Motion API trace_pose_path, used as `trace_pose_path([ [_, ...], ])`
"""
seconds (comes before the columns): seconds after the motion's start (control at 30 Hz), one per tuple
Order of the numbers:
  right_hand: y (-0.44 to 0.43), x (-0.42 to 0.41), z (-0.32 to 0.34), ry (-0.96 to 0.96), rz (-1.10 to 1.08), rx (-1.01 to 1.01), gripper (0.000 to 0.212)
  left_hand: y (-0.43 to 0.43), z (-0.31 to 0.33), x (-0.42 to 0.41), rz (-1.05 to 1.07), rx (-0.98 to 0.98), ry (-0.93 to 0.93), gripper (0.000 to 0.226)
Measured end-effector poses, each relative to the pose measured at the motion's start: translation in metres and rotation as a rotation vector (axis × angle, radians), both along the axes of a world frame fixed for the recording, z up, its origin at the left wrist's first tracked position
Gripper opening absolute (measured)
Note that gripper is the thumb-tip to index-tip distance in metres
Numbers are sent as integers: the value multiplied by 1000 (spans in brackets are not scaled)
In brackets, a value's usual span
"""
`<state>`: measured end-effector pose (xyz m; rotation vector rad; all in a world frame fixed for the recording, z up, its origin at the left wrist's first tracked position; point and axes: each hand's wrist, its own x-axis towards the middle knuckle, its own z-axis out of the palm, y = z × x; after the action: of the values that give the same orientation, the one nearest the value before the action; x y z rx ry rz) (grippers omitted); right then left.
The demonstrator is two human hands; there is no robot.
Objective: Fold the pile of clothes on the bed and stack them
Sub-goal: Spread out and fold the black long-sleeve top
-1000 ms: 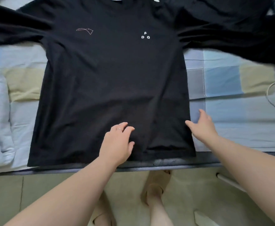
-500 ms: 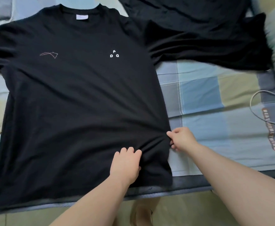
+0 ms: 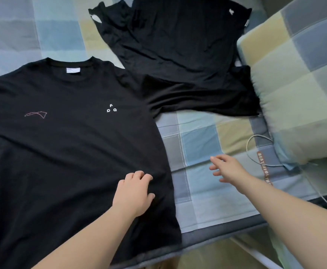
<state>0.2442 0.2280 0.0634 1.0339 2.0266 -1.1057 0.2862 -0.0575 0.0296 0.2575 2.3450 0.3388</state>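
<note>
A black T-shirt (image 3: 71, 152) lies spread flat, front side up, on the left part of the bed (image 3: 201, 148), with its collar at the far side and its hem at the near edge. A white label (image 3: 73, 70) shows inside the collar, and small white letters (image 3: 111, 108) are on the chest.

The left hand (image 3: 133, 195) rests on the near right part of the shirt, close to its right edge. Its fingers are bent with the tips on the cloth; I cannot tell if the grip holds a fold of cloth or only presses on it. The right hand (image 3: 228, 169) is over the checked sheet, just right of the shirt and apart from it. Its grip is loose, the fingers spread, and it holds nothing. This hand is a little blurred.

A second black garment (image 3: 178, 55) lies crumpled at the far right, meeting the shirt's right sleeve. A checked pillow (image 3: 298, 84) is at the right edge, and a thin cable (image 3: 247, 149) curves on the sheet beside it
</note>
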Motion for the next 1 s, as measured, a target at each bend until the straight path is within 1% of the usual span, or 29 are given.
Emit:
trace_pose_path([
  [0.2, 33, -52, -2, 86, -109, -13, 20, 30, -4, -59, -12, -6, 54, 64],
  [0.43, 74, -142, -54, 141, -275, -145, 19, 96, -44, -143, -36, -47, 206, 74],
  [0.5, 86, -165, -67, 138, -388, -205, 25, 114, -57, -168, -40, -61, 243, 76],
  [0.6, 102, -194, -87, 166, -606, -313, 52, 137, -73, -201, -34, -65, 287, 80],
  [0.63, 106, -201, -92, 203, -689, -337, 55, 143, -79, -210, -27, -63, 279, 84],
  [0.7, 114, -213, -102, 269, -872, -354, 57, 156, -90, -223, -3, -64, 206, 91],
  [0.77, 119, -222, -106, 321, -1028, -318, 66, 168, -98, -227, 11, -83, 114, 97],
  [0.8, 122, -225, -109, 346, -1055, -274, 67, 174, -102, -227, 10, -103, 89, 99],
  [0.87, 127, -230, -112, 366, -1044, -169, 56, 180, -106, -229, 11, -134, 63, 102],
  [0.93, 135, -233, -114, 392, -1035, -73, 42, 181, -105, -235, 24, -118, 11, 105],
  [0.97, 140, -233, -112, 420, -1007, -21, 39, 179, -105, -238, 35, -96, -24, 106],
  [1.0, 146, -234, -111, 453, -918, 68, 37, 177, -103, -242, 50, -69, -55, 107],
])
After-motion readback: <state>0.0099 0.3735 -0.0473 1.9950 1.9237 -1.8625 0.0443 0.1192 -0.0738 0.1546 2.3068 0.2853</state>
